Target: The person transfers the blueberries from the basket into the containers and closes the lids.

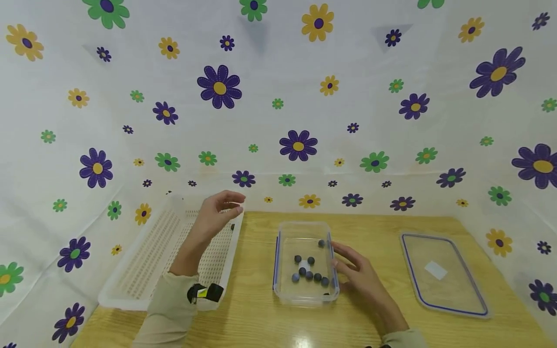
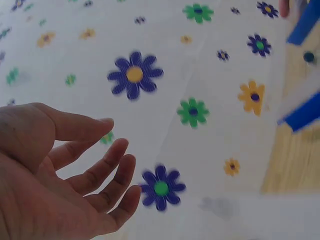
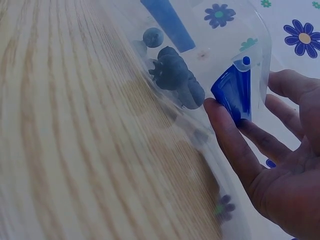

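Note:
My left hand [image 1: 216,212] hovers over the far right part of a white plastic basket [image 1: 114,305]. Its fingers are loosely bent, and nothing lies between thumb and fingertips in the left wrist view. A dark blueberry [image 1: 232,226] shows by the basket's right wall. Several blueberries [image 1: 309,275] lie scattered in a clear plastic container [image 1: 304,300] on the table. Against that container's right wall, my right hand [image 1: 360,275] rests with extended fingers. The right wrist view has the fingertips [image 3: 212,107] at the wall beside a blue clip [image 3: 235,95].
A clear lid [image 1: 448,275] with a blue seal and a white label lies flat on the wooden table [image 1: 256,319], right of the container. Flower-printed white cloth [image 1: 270,111] hangs behind the table and along both sides.

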Tool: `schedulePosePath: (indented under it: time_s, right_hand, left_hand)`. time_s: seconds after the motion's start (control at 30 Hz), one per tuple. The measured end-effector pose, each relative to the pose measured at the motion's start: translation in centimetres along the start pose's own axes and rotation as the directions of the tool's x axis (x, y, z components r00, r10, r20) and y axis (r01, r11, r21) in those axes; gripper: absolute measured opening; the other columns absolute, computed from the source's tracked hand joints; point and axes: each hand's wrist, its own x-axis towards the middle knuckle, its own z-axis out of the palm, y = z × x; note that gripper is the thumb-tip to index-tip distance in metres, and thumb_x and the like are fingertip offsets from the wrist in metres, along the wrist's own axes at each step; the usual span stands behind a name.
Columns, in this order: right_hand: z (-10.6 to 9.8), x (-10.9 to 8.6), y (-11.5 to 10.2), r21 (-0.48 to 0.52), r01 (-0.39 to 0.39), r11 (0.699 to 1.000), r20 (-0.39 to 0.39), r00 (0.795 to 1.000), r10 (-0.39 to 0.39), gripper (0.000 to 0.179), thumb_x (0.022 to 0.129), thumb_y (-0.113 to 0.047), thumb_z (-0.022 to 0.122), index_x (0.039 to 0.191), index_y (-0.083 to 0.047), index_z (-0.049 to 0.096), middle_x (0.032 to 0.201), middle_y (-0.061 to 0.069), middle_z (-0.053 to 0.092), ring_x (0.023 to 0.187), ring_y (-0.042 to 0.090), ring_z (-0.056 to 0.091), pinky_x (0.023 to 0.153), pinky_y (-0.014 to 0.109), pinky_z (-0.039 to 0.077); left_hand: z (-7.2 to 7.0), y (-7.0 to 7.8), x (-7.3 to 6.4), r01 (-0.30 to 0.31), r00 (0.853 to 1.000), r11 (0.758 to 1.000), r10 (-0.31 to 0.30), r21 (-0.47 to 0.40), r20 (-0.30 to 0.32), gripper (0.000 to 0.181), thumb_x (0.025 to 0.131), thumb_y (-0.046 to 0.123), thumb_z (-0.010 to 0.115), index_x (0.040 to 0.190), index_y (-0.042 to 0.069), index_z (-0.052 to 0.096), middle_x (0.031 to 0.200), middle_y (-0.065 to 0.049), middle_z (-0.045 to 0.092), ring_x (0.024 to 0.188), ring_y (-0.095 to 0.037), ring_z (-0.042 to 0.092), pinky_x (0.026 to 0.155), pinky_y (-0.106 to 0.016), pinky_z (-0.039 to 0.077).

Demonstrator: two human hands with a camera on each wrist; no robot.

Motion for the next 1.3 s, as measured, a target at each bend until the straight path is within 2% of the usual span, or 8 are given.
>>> schedulePosePath:
  time_s: [0.2, 0.37, 0.5, 0.6, 0.73, 0.93, 1.17, 1.3]
  right_hand:
    - [-0.2, 0.0, -0.1, 0.001, 0.007, 1.0, -0.002, 1.0, -0.007, 0.054, 0.103, -0.021, 0.065, 0.152, -0.01, 0.048, 0.16, 0.021, 0.038, 0.135, 0.054, 0.044, 0.078, 0.05, 0.061]
    - [-0.1, 0.0, 0.1, 0.014, 0.01, 1.0, 0.005, 1.0, -0.01, 0.054, 0.103, -0.019, 0.065, 0.152, -0.008, 0.048, 0.16, 0.022, 0.037, 0.134, 0.055, 0.045, 0.077, 0.05, 0.061]
    - [-0.1, -0.1, 0.1, 0.021, 0.0, 1.0, 0.005, 1.0, 0.0, 0.054, 0.103, -0.021, 0.065, 0.152, -0.009, 0.048, 0.16, 0.023, 0.037, 0.133, 0.055, 0.046, 0.077, 0.051, 0.061]
    - [-0.1, 0.0, 0.1, 0.011, 0.008, 1.0, 0.003, 1.0, -0.008, 0.053, 0.103, -0.021, 0.065, 0.152, -0.01, 0.049, 0.16, 0.022, 0.037, 0.134, 0.054, 0.046, 0.079, 0.051, 0.061]
    - [-0.1, 0.2, 0.2, -0.011, 0.028, 1.0, 0.014, 1.0, -0.028, 0.053, 0.103, -0.021, 0.064, 0.152, -0.009, 0.048, 0.159, 0.022, 0.038, 0.136, 0.054, 0.044, 0.084, 0.05, 0.06]
    - [0.0, 0.2, 0.3, 0.027, 0.008, 1.0, 0.029, 1.0, -0.009, 0.056, 0.103, -0.022, 0.065, 0.153, -0.008, 0.046, 0.161, 0.023, 0.035, 0.136, 0.055, 0.043, 0.08, 0.051, 0.06]
    - [-0.1, 0.2, 0.4, 0.004, 0.022, 1.0, 0.008, 1.0, -0.022, 0.053, 0.103, -0.02, 0.064, 0.152, -0.007, 0.048, 0.16, 0.023, 0.037, 0.135, 0.055, 0.044, 0.08, 0.05, 0.061]
    - [-0.4, 0.1, 0.3, -0.002, 0.026, 1.0, 0.004, 1.0, -0.026, 0.054, 0.103, -0.02, 0.064, 0.152, -0.007, 0.048, 0.16, 0.024, 0.037, 0.135, 0.055, 0.044, 0.079, 0.05, 0.061]
  left_hand:
    - [-1.6, -3.4, 2.0, 0.147, 0.988, 0.988, -0.145, 0.042, -0.053, 0.03, 0.099, 0.003, 0.064, 0.128, -0.006, 0.063, 0.13, -0.027, 0.062, 0.118, -0.039, 0.061, 0.098, -0.043, 0.052]
    - [-1.9, -7.3, 3.4, 0.285, 0.957, 0.958, -0.282, 0.04, -0.072, 0.03, 0.097, 0.002, 0.064, 0.125, -0.009, 0.063, 0.127, -0.027, 0.063, 0.108, -0.033, 0.063, 0.089, -0.044, 0.051]
    - [-1.9, -9.6, 4.0, 0.335, 0.942, 0.94, -0.335, 0.063, -0.007, 0.034, 0.095, 0.002, 0.064, 0.127, -0.009, 0.062, 0.129, -0.028, 0.061, 0.112, -0.035, 0.06, 0.091, -0.05, 0.051]
    - [-1.8, -11.0, 4.0, 0.382, 0.921, 0.92, -0.387, 0.086, 0.042, 0.036, 0.096, 0.003, 0.065, 0.13, -0.007, 0.061, 0.134, -0.028, 0.058, 0.115, -0.036, 0.059, 0.093, -0.052, 0.051]
    - [-1.4, -12.7, 3.9, 0.423, 0.902, 0.9, -0.43, 0.106, 0.047, 0.034, 0.095, 0.002, 0.067, 0.128, -0.005, 0.064, 0.129, -0.026, 0.061, 0.101, -0.028, 0.063, 0.083, -0.046, 0.055]
    - [-0.7, -14.4, 4.2, 0.388, 0.915, 0.913, -0.397, 0.122, 0.064, 0.031, 0.09, -0.004, 0.068, 0.12, -0.008, 0.065, 0.114, -0.021, 0.067, 0.088, -0.021, 0.059, 0.067, -0.034, 0.051]
    - [-0.2, -15.0, 4.6, 0.323, 0.939, 0.921, -0.341, 0.216, 0.05, 0.024, 0.086, -0.005, 0.07, 0.11, -0.006, 0.069, 0.109, -0.021, 0.067, 0.095, -0.029, 0.061, 0.074, -0.037, 0.053]
    - [-0.5, -14.6, 5.0, 0.375, 0.922, 0.91, -0.386, 0.175, 0.038, 0.025, 0.087, -0.002, 0.071, 0.112, -0.006, 0.069, 0.113, -0.022, 0.066, 0.094, -0.027, 0.062, 0.076, -0.037, 0.055]
